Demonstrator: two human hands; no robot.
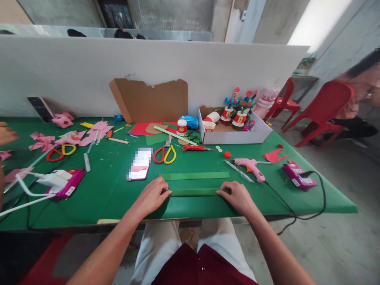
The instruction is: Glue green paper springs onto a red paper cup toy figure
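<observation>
Pressing both ends of a folded green paper strip (193,192) at the bench's near edge, the left hand (151,196) and right hand (236,196) pinch it flat, keeping the crease straight.

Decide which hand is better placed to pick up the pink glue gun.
Right. The right hand rests on the folded green paper strip just below the glue gun; the left hand is farther away.
</observation>
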